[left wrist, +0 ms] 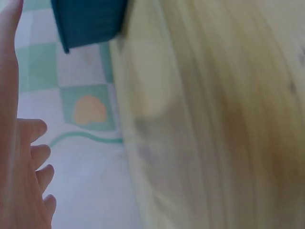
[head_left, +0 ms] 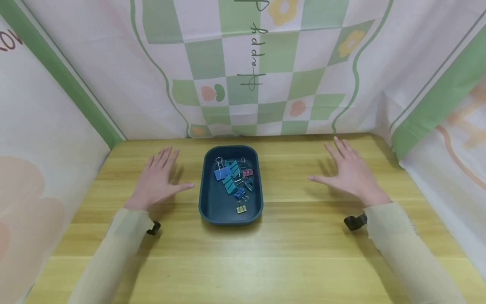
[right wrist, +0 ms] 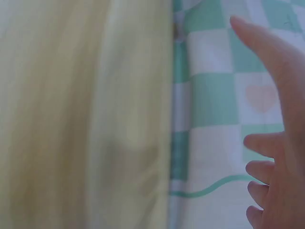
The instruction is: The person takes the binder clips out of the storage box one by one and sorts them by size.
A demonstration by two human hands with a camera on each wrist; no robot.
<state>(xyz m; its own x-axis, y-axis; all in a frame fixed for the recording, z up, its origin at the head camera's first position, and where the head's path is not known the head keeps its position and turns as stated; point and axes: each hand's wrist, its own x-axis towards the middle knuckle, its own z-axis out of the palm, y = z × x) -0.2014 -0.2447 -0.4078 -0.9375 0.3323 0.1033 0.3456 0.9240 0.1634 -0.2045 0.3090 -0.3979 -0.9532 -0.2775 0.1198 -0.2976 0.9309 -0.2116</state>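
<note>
A dark blue rectangular tray [head_left: 220,216] stands on the wooden table, left of the middle in the head view. Several binder clips lie piled inside it: a blue one [head_left: 222,173], teal ones such as this clip [head_left: 229,184], a pink one [head_left: 247,172] and a small yellow one [head_left: 241,209]. My left hand [head_left: 158,177] hovers left of the tray, fingers extended and thumb pointing at the tray's side. Well to the right of the tray, my right hand [head_left: 351,172] is spread likewise and holds nothing. The tray's outer corner [left wrist: 90,21] shows at the top of the left wrist view.
Behind the table's back edge hangs a checkered green and white cloth [head_left: 239,93], with more printed cloth at both sides. Wood-grained tabletop [head_left: 243,270] extends in front of the tray. A small black device [head_left: 355,222] sits at the right wrist, another [head_left: 153,228] at the left.
</note>
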